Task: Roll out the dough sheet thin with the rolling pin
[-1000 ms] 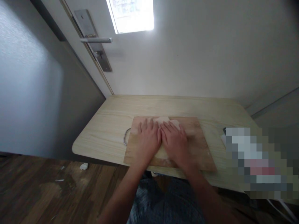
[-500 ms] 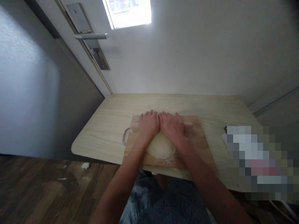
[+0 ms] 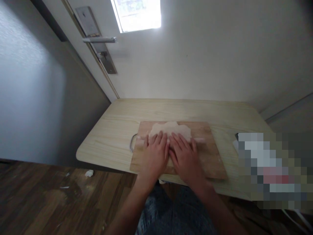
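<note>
A pale, flat sheet of dough (image 3: pixel 170 127) with a wavy far edge lies on a wooden cutting board (image 3: pixel 212 160). Across its nearer part runs a light rolling pin (image 3: pixel 199 140), whose two ends show beyond my hands. My left hand (image 3: pixel 156 153) rests palm down over the pin's left half, fingers stretched forward. Beside it, my right hand (image 3: pixel 184 155) lies over the right half in the same way, its fingers extended and slightly apart. The thumbs are close together near the middle. Any dough under my palms is hidden.
The board lies on a pale wooden table (image 3: pixel 102 137), its metal handle (image 3: pixel 131 143) at the left. Behind stands a white door with a lever handle (image 3: pixel 99 39). At the table's right is a pixelated patch. White scraps (image 3: pixel 89 173) lie on the floor.
Both hands have drawn back toward me from the board's far edge, and the rolling pin has come nearer with them. The dough's far part now shows beyond the fingertips.
</note>
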Available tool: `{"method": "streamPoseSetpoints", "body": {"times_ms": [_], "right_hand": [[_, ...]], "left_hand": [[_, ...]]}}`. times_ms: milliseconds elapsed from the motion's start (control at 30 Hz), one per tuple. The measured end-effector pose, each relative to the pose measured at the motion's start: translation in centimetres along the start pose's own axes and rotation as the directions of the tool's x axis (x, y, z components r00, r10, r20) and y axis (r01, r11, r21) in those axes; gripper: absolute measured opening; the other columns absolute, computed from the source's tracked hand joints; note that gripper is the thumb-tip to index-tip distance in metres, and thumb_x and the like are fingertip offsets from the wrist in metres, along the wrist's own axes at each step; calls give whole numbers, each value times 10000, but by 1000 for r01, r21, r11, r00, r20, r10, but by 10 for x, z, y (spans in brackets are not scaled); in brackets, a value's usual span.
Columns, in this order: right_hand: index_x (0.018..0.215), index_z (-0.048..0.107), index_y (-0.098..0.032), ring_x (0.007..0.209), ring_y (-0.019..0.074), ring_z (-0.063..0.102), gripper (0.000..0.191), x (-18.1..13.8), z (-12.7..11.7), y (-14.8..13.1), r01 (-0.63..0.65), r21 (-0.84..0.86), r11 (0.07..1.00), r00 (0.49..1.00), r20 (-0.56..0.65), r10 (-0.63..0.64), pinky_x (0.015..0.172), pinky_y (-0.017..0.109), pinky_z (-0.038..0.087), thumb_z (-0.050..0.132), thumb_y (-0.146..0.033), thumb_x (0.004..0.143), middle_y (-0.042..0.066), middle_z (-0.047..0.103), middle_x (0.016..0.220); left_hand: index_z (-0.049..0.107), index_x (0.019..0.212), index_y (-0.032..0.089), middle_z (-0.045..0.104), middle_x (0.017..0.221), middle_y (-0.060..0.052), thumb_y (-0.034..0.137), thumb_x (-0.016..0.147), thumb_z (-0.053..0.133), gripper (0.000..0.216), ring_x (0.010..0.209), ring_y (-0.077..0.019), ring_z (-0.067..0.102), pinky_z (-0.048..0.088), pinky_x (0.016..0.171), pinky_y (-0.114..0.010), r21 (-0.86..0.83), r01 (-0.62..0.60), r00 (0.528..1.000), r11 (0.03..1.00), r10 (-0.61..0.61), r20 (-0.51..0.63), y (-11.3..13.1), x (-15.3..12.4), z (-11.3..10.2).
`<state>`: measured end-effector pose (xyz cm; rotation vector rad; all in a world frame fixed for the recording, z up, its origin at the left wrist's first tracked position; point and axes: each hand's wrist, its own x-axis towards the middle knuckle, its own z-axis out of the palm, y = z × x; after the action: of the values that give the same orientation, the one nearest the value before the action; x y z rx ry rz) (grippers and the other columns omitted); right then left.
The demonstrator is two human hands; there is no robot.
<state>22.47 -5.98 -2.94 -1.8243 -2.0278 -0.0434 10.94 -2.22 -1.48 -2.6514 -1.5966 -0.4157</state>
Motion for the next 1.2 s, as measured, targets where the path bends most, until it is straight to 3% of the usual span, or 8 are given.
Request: {"method": "streamPoseSetpoints", "body": {"times_ms": [200, 400, 467, 600, 733, 867, 1000, 1200], "right_hand": [[1339, 396, -225, 1317, 149, 279, 424, -33, -3, 0, 48, 39, 998, 999, 6, -48, 1084, 369, 80, 280, -295, 937, -36, 380, 1412], [1162, 570, -183, 1261, 195, 380, 415, 55, 3, 11, -22, -19, 1000, 998, 51, 22, 1070, 450, 120, 228, -249, 938, 27, 498, 1329], [1046, 629, -153, 1161, 204, 487, 422, 86, 5, 14, -69, -89, 994, 994, 82, 76, 1046, 439, 194, 234, -248, 933, 80, 546, 1274], [989, 646, -124, 989, 210, 591, 379, 115, 4, 16, -108, -148, 983, 985, 121, 127, 817, 324, 401, 288, -221, 906, 132, 622, 1143], [947, 654, -138, 940, 214, 598, 401, 95, 0, 12, -88, -150, 985, 988, 115, 105, 840, 347, 379, 264, -228, 917, 120, 665, 1037], [1119, 588, -177, 1076, 232, 514, 379, 36, 4, 2, -55, -94, 994, 998, -20, 53, 1010, 470, 212, 273, -266, 929, 83, 599, 1197], [1271, 472, -158, 1228, 252, 365, 396, -22, 6, -5, 10, -108, 994, 993, -114, -22, 1045, 480, 136, 336, -250, 911, 85, 494, 1325], [1149, 551, -214, 1040, 226, 483, 328, -1, -9, 2, 21, -95, 995, 1000, -5, -22, 967, 437, 248, 323, -248, 915, 52, 598, 1157]], "left_hand": [[389, 1329, 241, 410, 1398, -40, 276, 938, 246, 418, 1278, -219, 369, 251, 1052, -483, -38, 18, 1000, 999, -18, 4, 7, -33, 1], [577, 1017, 189, 614, 1160, -72, 282, 938, 239, 359, 1095, -236, 532, 244, 1033, -492, 38, 69, 997, 997, -68, -27, -8, 44, 9], [574, 969, 157, 670, 971, -94, 263, 928, 248, 345, 953, -222, 605, 413, 881, -381, 40, 137, 986, 990, -140, 84, -16, 76, 10], [586, 958, 137, 666, 963, -116, 284, 912, 288, 335, 901, -221, 628, 458, 732, -303, 34, 155, 966, 987, -159, 205, -29, 110, 10], [610, 928, 143, 660, 990, -113, 263, 916, 263, 368, 951, -235, 602, 442, 788, -345, 35, 85, 984, 996, -89, 153, -24, 87, 8], [587, 1034, 166, 591, 1184, -78, 256, 926, 265, 351, 1100, -226, 510, 285, 1006, -436, 23, 39, 996, 999, -37, -84, -5, 26, 11], [444, 1261, 145, 502, 1291, -114, 324, 927, 290, 410, 1212, -260, 395, 206, 1039, -488, 8, 28, 991, 1000, -27, -131, 8, -29, 14], [561, 1062, 180, 557, 1092, -103, 343, 910, 347, 309, 1030, -260, 481, 332, 931, -458, 20, 26, 999, 999, -26, -39, 4, -11, 8]]}}
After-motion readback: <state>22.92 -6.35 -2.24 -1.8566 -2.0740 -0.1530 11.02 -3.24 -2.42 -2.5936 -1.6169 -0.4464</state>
